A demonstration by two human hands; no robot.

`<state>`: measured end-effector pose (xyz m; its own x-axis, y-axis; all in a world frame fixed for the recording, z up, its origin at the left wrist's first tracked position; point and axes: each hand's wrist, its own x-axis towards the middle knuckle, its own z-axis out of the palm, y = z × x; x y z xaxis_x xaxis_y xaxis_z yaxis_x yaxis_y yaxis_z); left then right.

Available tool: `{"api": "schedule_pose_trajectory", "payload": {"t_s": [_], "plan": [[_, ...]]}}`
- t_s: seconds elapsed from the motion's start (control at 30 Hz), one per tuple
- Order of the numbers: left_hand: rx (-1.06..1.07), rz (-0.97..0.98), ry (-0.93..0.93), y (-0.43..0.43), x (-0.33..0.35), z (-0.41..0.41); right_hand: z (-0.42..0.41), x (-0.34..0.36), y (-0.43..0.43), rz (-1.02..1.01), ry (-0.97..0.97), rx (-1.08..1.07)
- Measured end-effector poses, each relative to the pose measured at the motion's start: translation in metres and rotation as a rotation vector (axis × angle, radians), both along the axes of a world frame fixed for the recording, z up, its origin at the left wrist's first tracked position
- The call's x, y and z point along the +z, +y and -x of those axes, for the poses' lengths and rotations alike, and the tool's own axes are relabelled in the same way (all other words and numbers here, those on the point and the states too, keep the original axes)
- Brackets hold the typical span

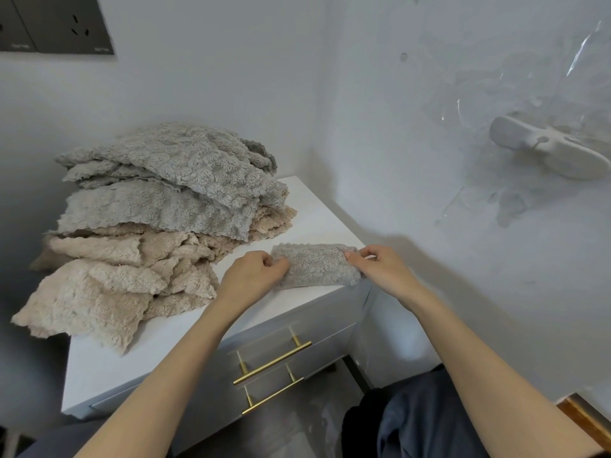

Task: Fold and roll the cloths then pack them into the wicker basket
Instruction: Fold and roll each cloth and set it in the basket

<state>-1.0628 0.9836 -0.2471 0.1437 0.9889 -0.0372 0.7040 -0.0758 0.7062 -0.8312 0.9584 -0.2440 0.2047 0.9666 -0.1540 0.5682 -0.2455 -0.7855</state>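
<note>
A small grey fleecy cloth (317, 264), folded into a narrow strip, lies on the white cabinet top (317, 213) near its front right corner. My left hand (254, 274) pinches the strip's left end with curled fingers. My right hand (377, 264) pinches its right end. Behind and to the left rises a loose pile of cloths, grey ones (172, 180) on top and beige ones (99, 292) below, some hanging over the cabinet's left edge. No wicker basket shows in this view.
The cabinet stands in a wall corner and has two drawers with gold bar handles (272, 361). A white hook under clear film (549, 150) sticks out of the right wall. Dark sockets (56, 24) sit top left. A wooden edge (585, 421) shows at bottom right.
</note>
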Motion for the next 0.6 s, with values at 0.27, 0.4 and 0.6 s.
{"api": "schedule_pose_trajectory", "payload": {"t_s": [0.27,0.4,0.6], "plan": [[0.030,-0.117,0.042,-0.006,-0.001,-0.005,0.012,-0.009,0.002,-0.205,-0.159,-0.101],[-0.076,-0.285,0.089,-0.009,-0.005,-0.009,0.018,-0.006,-0.004,-0.613,-0.393,0.092],[-0.112,-0.607,0.140,-0.015,-0.005,-0.007,0.029,-0.006,-0.015,-0.707,-0.589,0.341]]}}
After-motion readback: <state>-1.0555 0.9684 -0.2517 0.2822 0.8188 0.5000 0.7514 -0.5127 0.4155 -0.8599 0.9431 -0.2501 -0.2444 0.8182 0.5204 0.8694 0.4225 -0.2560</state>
